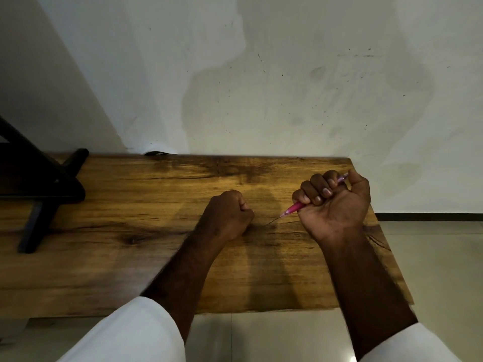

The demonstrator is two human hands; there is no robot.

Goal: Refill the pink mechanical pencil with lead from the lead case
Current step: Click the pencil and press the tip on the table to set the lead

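My right hand point(337, 202) is closed in a fist around the pink mechanical pencil point(292, 208), thumb at its upper end. The pencil slants down to the left, and a thin lead sticks out of its tip toward the wooden table point(130, 205). My left hand point(227, 215) rests on the table as a closed fist, just left of the lead's end; whether it pinches the lead or holds anything is hidden. I see no lead case.
A black stand point(39, 189) occupies the table's left side. A white wall rises behind the table. Pale floor tiles show at the right and below the table's front edge.
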